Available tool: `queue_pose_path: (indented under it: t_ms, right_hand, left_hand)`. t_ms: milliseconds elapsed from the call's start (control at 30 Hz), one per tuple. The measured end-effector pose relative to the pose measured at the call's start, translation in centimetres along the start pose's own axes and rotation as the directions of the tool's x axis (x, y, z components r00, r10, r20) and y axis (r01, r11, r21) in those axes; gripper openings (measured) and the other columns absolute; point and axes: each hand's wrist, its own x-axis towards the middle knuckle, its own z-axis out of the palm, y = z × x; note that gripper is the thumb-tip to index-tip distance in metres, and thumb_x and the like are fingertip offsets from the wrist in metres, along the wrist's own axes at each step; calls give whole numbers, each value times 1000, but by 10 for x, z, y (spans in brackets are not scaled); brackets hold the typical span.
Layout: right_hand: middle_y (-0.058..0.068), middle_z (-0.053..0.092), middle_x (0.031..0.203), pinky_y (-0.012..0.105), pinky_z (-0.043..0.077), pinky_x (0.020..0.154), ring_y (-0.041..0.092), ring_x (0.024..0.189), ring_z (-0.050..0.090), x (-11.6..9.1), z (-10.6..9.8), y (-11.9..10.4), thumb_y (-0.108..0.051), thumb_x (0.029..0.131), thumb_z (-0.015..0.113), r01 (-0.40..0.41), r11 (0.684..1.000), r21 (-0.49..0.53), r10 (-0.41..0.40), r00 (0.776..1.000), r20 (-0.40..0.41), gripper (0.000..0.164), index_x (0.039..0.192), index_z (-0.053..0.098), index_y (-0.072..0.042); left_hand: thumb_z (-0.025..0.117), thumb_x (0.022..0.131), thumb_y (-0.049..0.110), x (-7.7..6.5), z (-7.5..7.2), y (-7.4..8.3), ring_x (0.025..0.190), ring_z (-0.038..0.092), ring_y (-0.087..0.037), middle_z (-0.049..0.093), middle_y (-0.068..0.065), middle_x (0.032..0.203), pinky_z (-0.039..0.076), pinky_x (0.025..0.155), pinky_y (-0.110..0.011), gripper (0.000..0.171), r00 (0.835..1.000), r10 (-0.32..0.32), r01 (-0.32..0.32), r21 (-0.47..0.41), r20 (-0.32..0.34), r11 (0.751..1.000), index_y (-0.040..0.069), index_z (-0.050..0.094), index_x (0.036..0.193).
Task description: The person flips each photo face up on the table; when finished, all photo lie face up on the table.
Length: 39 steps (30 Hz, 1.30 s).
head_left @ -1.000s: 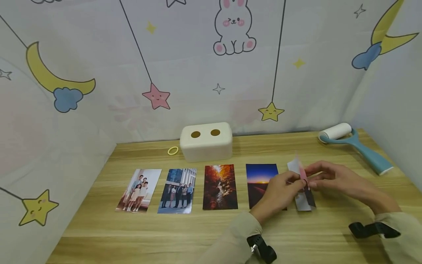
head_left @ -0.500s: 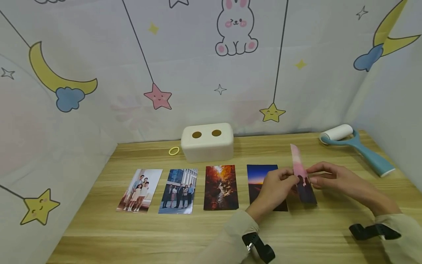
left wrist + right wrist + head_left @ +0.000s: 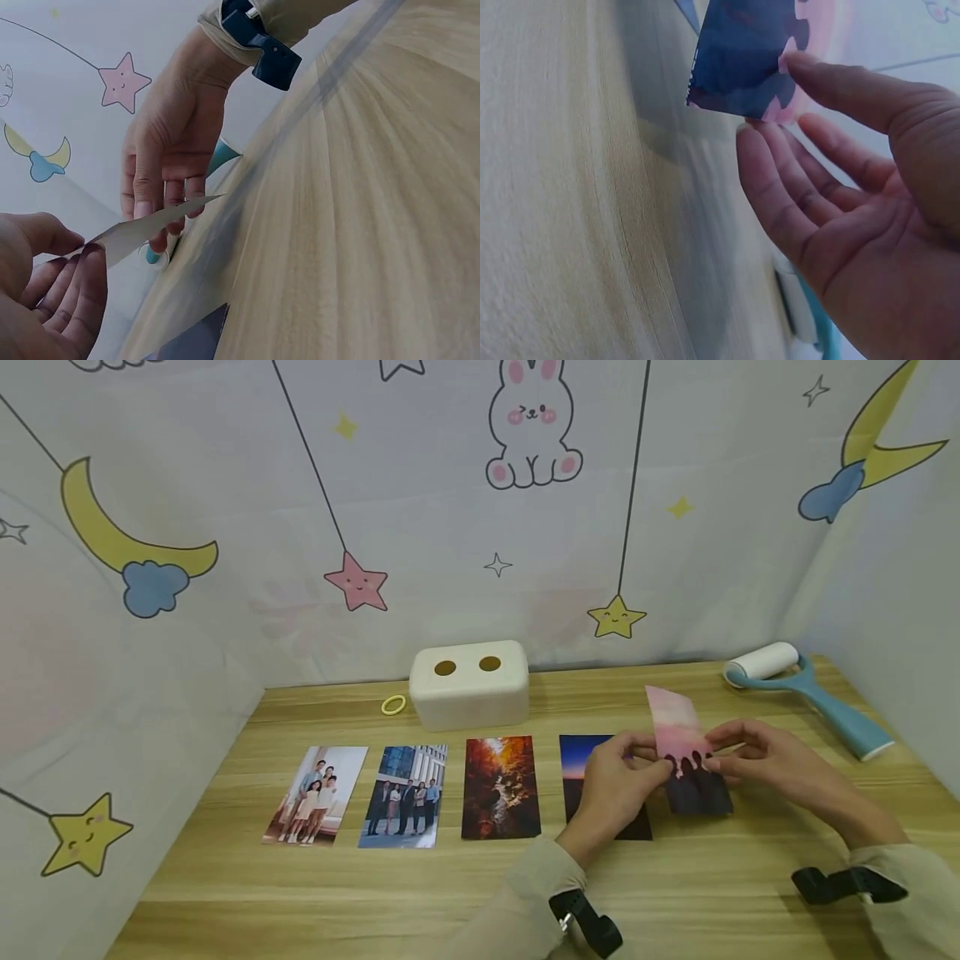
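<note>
A photo print (image 3: 678, 714) with a pink sky and dark silhouettes of people is held tilted over the right part of the table. My left hand (image 3: 611, 785) pinches its left edge between thumb and fingers. At the opposite edge, my right hand (image 3: 780, 768) holds it, thumb on the printed face and fingers behind (image 3: 742, 60). In the left wrist view the photo print (image 3: 139, 232) appears nearly edge-on, raised off the wood. Below my left hand lies a sunset-road photo (image 3: 579, 756), partly covered by that hand.
Leftward in a row lie an autumn stream photo (image 3: 501, 787), an office group photo (image 3: 405, 793) and a family photo (image 3: 318, 793). Behind them stand a white box (image 3: 471, 697) with two holes and a yellow ring (image 3: 393, 704). A lint roller (image 3: 832, 706) lies at the back right.
The pink photo has turned from nearly edge-on, with a whitish side showing a second ago, to its printed face towards the head camera. Both hands stay at its edges.
</note>
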Motion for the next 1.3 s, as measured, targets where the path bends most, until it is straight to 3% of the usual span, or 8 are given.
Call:
queue_pose_path:
  t_ms: [267,467,667,967,1133,1300]
  right_hand:
    - [26,59,130,33,62,76,4,99,68,2,-1,2,-9,104,70,3,999,-49,-5,999,-42,44,141,54,8]
    - [27,61,128,30,60,75,5,97,68,2,-3,3,-11,103,72,28,994,-108,-35,997,-63,49,146,52,5]
    - [23,63,114,31,61,71,10,88,71,1,-3,4,-2,100,72,55,994,-91,-59,997,-40,50,144,50,9]
    - [14,67,106,29,59,70,11,82,66,4,0,6,-4,99,74,-40,984,-176,38,999,-12,51,142,51,11]
    - [11,68,103,29,58,70,14,82,67,4,-2,7,-5,104,68,-54,974,-221,54,999,-6,41,139,55,10]
    - [10,69,100,28,56,68,13,80,66,4,1,9,-6,102,71,-44,968,-245,39,999,-24,39,135,58,10]
  left_hand:
    - [84,88,3,1,-1,-2,74,67,1,69,13,98,52,58,-20,44,998,39,-32,118,-53,992,15,73,129]
    - [84,86,2,2,-1,-5,74,66,2,70,10,106,53,60,-19,59,996,65,-53,163,-69,985,17,67,140]
    - [86,84,-1,3,0,-9,71,64,4,70,7,106,52,59,-17,50,995,67,-47,251,-72,967,13,74,130]
    - [85,81,-3,5,-2,-16,66,65,5,72,4,101,50,54,-15,43,996,83,-64,351,-38,934,7,78,122]
    - [84,81,-5,4,-2,-18,68,67,4,71,5,99,50,55,-16,43,999,46,-37,344,-19,938,6,78,122]
    - [83,80,-7,5,-3,-20,69,67,4,72,7,99,50,56,-16,45,1000,8,-6,346,-3,938,7,78,122]
